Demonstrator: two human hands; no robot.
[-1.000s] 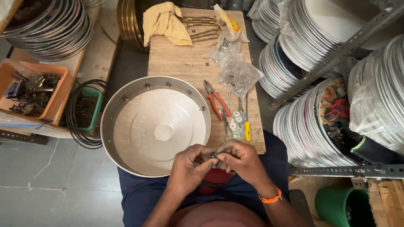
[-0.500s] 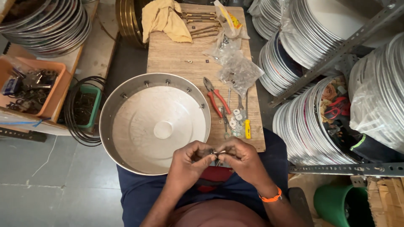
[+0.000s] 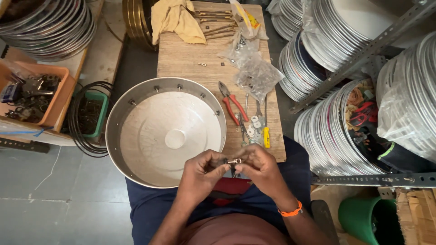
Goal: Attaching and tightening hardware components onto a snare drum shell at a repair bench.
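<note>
A: Small metal fitting (image 3: 234, 161), low centre of frame, just below the steel bowl (image 3: 136, 104): hard, light, probably slippery?

B: Likely. Left hand (image 3: 202, 174) and right hand (image 3: 259, 168) both pinch its ends with fingertips; grip there.

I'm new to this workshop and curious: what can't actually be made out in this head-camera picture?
- Small metal part: too small to identify, pinched between left hand and right hand.
- Plastic bags: contents blurred by the film.
- Orange tray: cut off by the left edge.
- Green bucket: cut off by the bottom edge.
</note>
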